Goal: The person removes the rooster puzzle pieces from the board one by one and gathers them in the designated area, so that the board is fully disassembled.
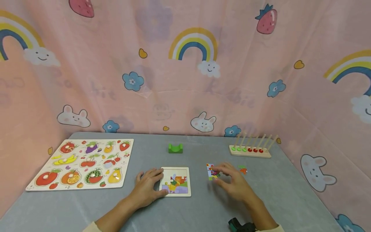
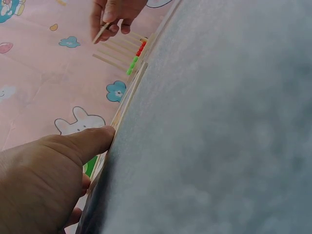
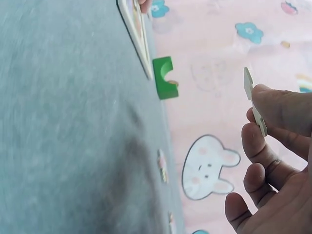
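Note:
My left hand (image 1: pixel 147 187) rests at the left edge of a square wooden jigsaw tray (image 1: pixel 189 182), its thumb on the lower left part and its fingertips at the upper left. Several pieces (image 1: pixel 179 187) lie in the tray's lower part; its upper part shows bare board. My right hand (image 1: pixel 233 183), to the right of the tray, pinches a thin jigsaw piece (image 3: pixel 247 87) between thumb and forefinger, raised off the table. Beyond its fingertips is a colourful piece (image 1: pixel 210 166), partly overlapped in the head view. Another loose piece (image 1: pixel 242 169) lies behind the hand.
A fruit puzzle board (image 1: pixel 78 164) covers the table's left side. A green arched block (image 1: pixel 175 149) stands behind the tray. At the back right is a wooden peg rack (image 1: pixel 252 154) with green and red beads. A dark object (image 1: pixel 240 225) sits beside my right wrist.

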The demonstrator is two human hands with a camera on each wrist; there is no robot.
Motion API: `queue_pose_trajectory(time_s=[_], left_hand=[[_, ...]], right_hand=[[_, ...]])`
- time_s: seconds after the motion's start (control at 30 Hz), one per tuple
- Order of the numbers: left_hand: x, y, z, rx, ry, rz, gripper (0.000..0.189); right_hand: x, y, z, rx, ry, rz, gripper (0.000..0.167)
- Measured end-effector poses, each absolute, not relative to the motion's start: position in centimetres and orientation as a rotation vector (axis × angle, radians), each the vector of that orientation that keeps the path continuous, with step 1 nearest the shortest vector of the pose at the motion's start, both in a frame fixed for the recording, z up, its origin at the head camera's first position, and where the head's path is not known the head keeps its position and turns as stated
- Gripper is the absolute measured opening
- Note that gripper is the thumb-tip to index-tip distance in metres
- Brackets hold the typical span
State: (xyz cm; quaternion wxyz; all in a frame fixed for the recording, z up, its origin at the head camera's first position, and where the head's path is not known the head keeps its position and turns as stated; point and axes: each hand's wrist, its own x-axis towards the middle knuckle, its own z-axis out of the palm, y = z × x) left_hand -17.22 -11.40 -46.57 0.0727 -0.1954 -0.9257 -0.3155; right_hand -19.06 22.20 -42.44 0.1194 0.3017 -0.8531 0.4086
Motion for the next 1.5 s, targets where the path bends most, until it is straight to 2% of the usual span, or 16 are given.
queue_pose_trajectory(time_s=[0.2, 0.77, 1.03, 1.5], left_hand=[[-17.2, -11.3, -46.6, -0.586, -2.776, -0.947, 0.064], [-17.1, -11.4, -46.5, -0.572, -2.788, -0.951, 0.064], [-17.0, -11.4, -46.3, -0.577, -2.784, -0.961, 0.064], [-17.0, -11.3, -46.3, -0.578, -2.783, -0.948, 0.064]], right_hand=[[-19.4, 23.0, -43.2, 0.787, -2.601, 1.224, 0.031], [-19.8, 23.6, -45.2, 0.751, -2.692, 1.200, 0.031], [-20.2, 23.9, -46.1, 0.847, -2.687, 1.109, 0.031], [-19.9, 23.8, -45.6, 0.755, -2.770, 1.041, 0.033]])
